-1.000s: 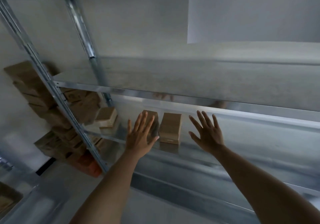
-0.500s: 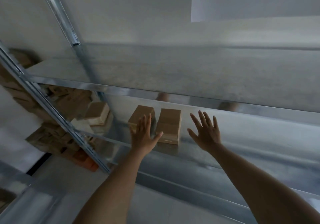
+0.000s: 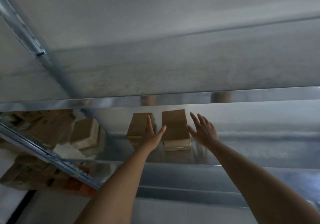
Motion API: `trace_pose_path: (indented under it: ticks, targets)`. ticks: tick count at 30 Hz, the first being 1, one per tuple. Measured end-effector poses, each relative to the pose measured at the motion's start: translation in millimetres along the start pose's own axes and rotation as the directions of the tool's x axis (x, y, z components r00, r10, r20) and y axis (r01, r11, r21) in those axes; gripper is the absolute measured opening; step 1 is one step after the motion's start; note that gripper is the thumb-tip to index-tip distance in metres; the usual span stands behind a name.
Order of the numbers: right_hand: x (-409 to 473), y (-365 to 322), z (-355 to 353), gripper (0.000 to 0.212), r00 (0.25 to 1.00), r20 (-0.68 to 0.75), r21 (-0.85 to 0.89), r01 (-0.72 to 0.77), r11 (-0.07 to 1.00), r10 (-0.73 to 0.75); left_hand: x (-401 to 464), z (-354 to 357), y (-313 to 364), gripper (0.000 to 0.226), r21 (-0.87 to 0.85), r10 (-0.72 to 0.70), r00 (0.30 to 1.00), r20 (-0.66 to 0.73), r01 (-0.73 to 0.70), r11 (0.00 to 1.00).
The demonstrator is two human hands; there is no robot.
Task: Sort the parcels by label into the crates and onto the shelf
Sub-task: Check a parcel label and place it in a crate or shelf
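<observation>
Two brown cardboard parcels stand side by side on a metal shelf (image 3: 259, 151). The right parcel (image 3: 174, 128) is between my hands. The left parcel (image 3: 138, 125) is partly hidden behind my left hand (image 3: 152, 133). My left hand reaches in with straight fingers, its thumb close to the right parcel's left side. My right hand (image 3: 202, 130) is spread with straight fingers just right of that parcel. Neither hand grips anything. A third parcel (image 3: 84, 133) lies further left on the same shelf.
An upper shelf board (image 3: 173, 73) hangs above the hands, with a shiny front rail (image 3: 103, 102). A slanted metal upright (image 3: 43, 153) stands at the left. Behind it, several stacked cardboard boxes (image 3: 34, 175) rest beside the shelving.
The view has tilted and moved closer to the shelf. Both hands have reached further in and now flank the right parcel, the left hand in front of the left parcel.
</observation>
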State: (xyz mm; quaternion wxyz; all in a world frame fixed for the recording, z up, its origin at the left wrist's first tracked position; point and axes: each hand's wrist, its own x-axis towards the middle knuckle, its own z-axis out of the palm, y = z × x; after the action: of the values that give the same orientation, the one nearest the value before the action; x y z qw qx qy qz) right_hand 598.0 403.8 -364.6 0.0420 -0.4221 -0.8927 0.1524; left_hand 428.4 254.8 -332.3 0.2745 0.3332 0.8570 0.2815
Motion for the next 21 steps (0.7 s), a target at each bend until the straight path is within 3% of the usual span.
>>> trace_pose_path:
  ticks: [3,6,9,11,14,21]
  targets:
    - [8,-7,12,0.069,0.995,0.047,0.125,-0.090,0.988,0.085,21,4,-5,0.096,-0.023,0.024,0.996,0.082,-0.023,0.999]
    - [17,-12,23,0.070,0.982,0.074,0.360,-0.187,0.914,0.172,38,12,-10,0.097,-0.082,0.072,0.986,0.152,-0.060,0.995]
    - [21,-20,38,0.067,0.953,0.129,0.633,-0.291,0.717,0.273,51,22,-19,0.088,-0.119,0.013,0.980,0.198,0.011,0.993]
    - [17,-27,46,0.051,0.934,0.205,0.741,-0.344,0.577,0.293,55,28,-24,0.076,-0.205,-0.063,0.963,0.263,0.119,0.972]
    - [13,-34,51,0.035,0.934,0.186,0.780,-0.330,0.532,0.307,53,28,-23,0.057,-0.299,-0.068,0.952,0.298,0.161,0.941]
    - [7,-36,44,0.036,0.931,0.211,0.803,-0.339,0.491,0.298,50,22,-20,0.051,-0.321,-0.054,0.948,0.315,0.160,0.933]
